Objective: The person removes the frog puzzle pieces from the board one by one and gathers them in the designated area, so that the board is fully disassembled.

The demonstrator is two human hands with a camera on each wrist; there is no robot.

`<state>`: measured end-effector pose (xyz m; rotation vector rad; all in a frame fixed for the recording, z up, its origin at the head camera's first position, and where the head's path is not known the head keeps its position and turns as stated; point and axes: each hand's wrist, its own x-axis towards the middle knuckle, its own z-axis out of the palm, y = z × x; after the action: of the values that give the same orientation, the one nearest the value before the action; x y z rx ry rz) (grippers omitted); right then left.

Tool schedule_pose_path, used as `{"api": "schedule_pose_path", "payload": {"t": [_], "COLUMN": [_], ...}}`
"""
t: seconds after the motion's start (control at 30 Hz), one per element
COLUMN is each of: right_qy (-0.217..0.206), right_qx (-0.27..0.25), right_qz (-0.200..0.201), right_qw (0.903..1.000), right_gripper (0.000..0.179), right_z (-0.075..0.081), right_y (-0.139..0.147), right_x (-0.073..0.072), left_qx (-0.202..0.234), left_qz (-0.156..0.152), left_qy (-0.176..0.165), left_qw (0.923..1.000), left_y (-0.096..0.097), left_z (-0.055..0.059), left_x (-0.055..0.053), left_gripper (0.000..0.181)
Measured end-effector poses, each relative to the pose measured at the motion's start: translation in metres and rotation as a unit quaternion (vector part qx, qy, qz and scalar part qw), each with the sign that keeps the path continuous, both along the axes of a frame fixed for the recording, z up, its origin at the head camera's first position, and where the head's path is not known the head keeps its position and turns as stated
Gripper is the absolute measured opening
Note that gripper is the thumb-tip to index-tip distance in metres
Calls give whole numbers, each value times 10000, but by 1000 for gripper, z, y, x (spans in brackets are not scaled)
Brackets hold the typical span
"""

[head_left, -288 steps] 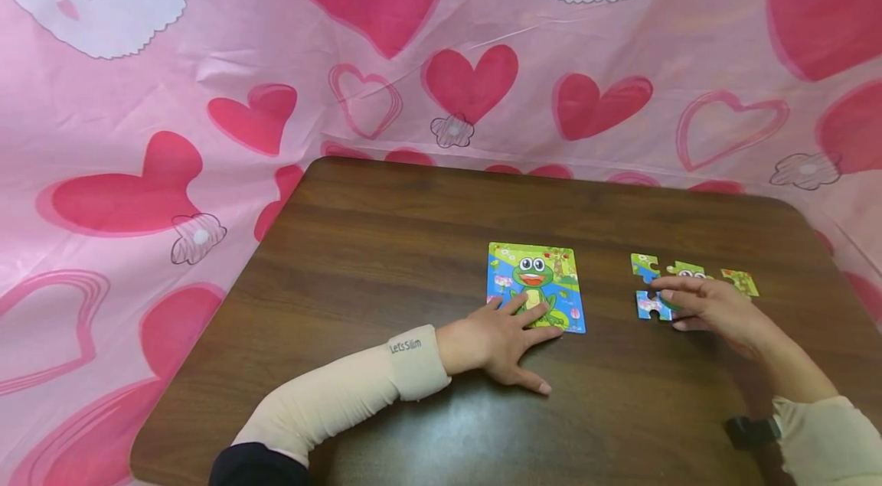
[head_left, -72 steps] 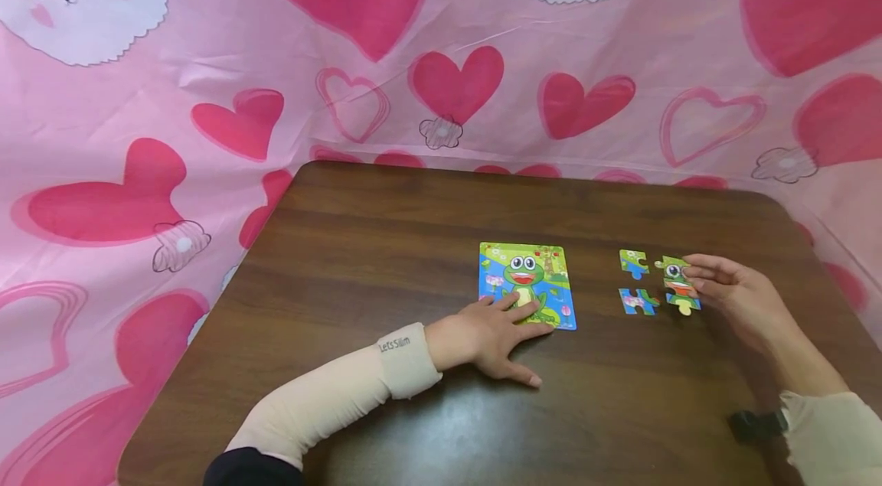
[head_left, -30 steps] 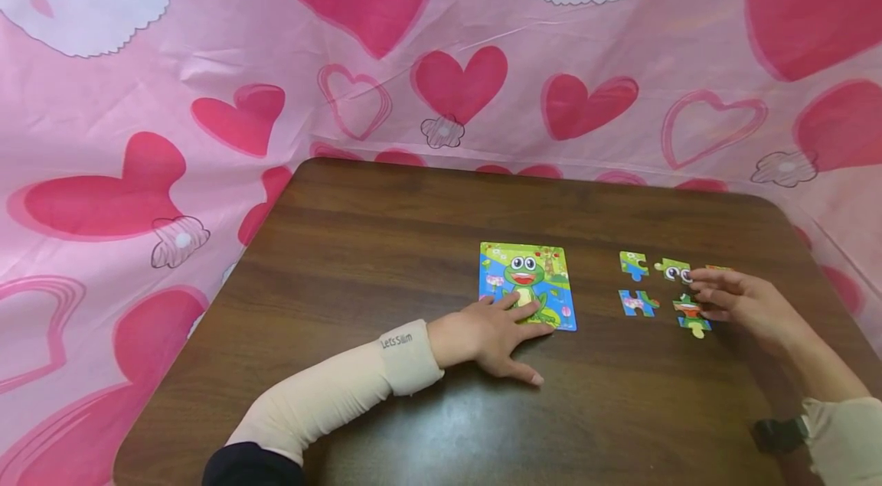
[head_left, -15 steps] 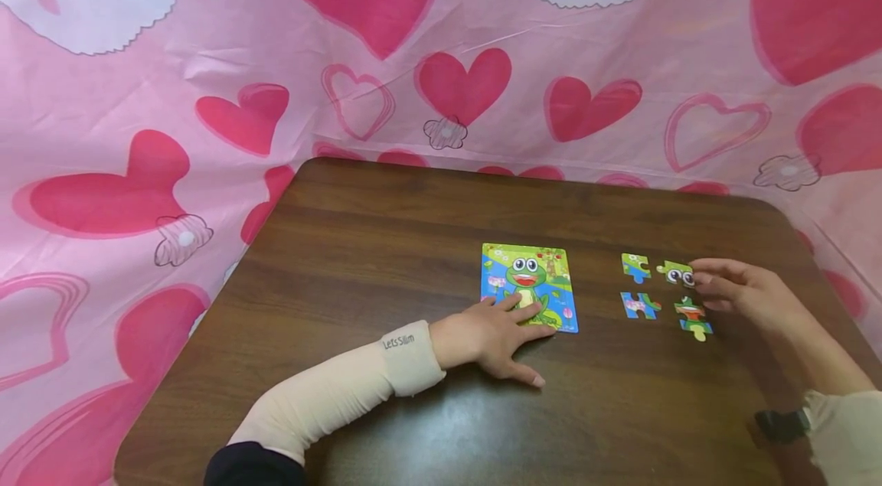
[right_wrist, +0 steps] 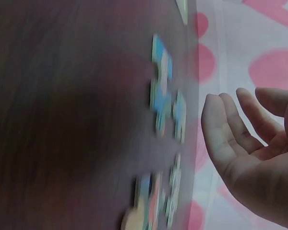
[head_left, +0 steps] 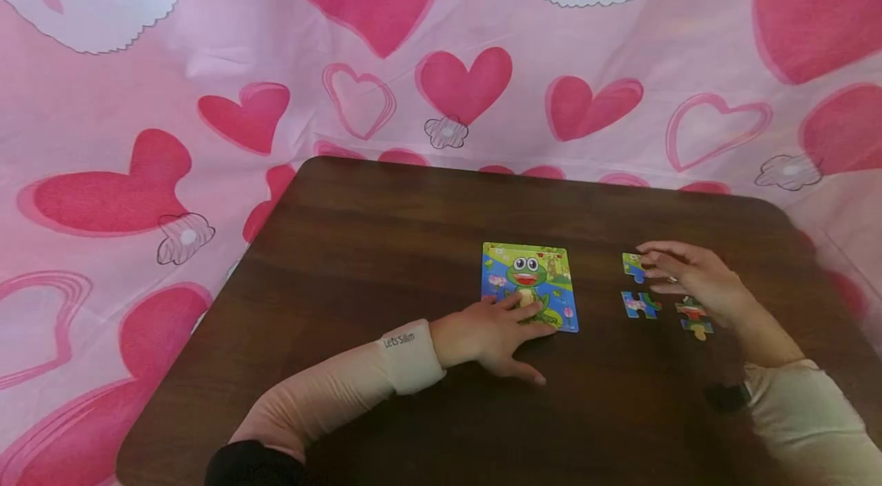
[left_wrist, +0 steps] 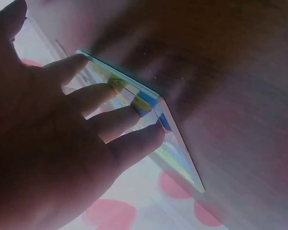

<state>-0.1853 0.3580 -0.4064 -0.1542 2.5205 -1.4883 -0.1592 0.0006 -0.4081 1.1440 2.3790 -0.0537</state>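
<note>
While your left hand (head_left: 492, 337) lies spread over its lower part, the frog picture board (head_left: 529, 278) rests flat on the worktop, just right of centre in the head view, with the eyes and red mouth uncovered. That hand is wide, fingers apart and straight, the tips on the board's printed face, as the left wrist view also shows.

Farther to the right of the frame sit the loose pieces. You have the flower corner piece (head_left: 631, 265) uppermost, the blue-edged piece (head_left: 641, 305) just below it, and the frog mouth piece (head_left: 694, 316) to their right. Your right hand (head_left: 699, 279) is above this group, its fingers loosely bent and unclosed, the tips over the corner piece. In the right wrist view, those fingers are raised clear of the pieces.

Around your forearms are pale sleeves (head_left: 413, 357), with dark lettering on the left one. Beneath everything spreads the brown worktop (head_left: 372, 241), and pink heart-printed cloth (head_left: 310, 11) fills the top and left of the frame.
</note>
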Motion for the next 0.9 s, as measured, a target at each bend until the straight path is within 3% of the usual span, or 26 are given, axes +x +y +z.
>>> {"api": "schedule_pose_path", "payload": {"t": [0.5, 0.9], "right_qy": [-111, -322], "right_qx": [-105, -153], "right_qz": [324, 652], "right_qw": [9994, 9972], "right_gripper": [48, 46], "right_z": [4, -6], "right_y": [-61, -94], "right_x": [-22, -35], "left_qx": [111, 128], "left_qz": [-19, -50], "left_qy": [-74, -81], "left_qw": [9999, 9999], "left_y": [0, 0], "left_z": [1, 2], "left_x": [-1, -2], "left_gripper": [78, 77]}}
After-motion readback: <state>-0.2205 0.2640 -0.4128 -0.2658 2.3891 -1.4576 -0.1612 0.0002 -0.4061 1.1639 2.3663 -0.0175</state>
